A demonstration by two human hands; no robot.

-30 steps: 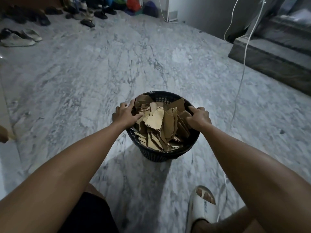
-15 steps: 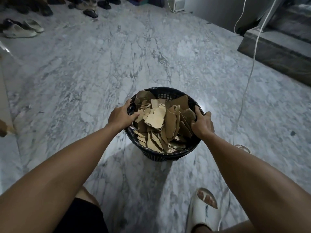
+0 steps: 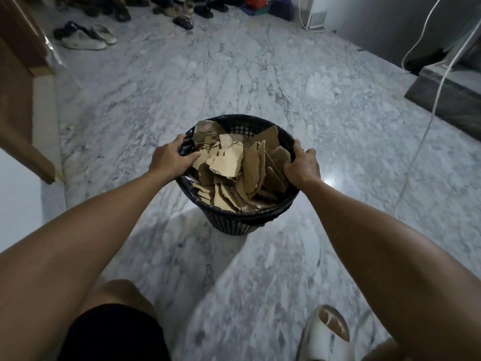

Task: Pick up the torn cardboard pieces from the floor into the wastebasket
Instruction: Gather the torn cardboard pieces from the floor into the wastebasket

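Note:
A black mesh wastebasket (image 3: 234,225) sits in the middle of the view, above the marble floor. It is filled with several torn brown cardboard pieces (image 3: 234,168). My left hand (image 3: 170,160) grips the basket's left rim, fingers curled over the edge. My right hand (image 3: 302,165) grips the right rim in the same way. No loose cardboard shows on the floor around the basket.
Grey-white marble floor (image 3: 234,74) spreads all round. Shoes and sandals (image 3: 86,39) line the far left and back. A wooden door edge (image 3: 23,105) stands at left, a dark stone step (image 3: 442,100) at right, a white cable (image 3: 426,126) hangs there. My slippered foot (image 3: 325,334) is below.
Both hands stay on the rim. The basket has come up off the floor and toward me; the view has swung, bringing the wooden door edge in at left.

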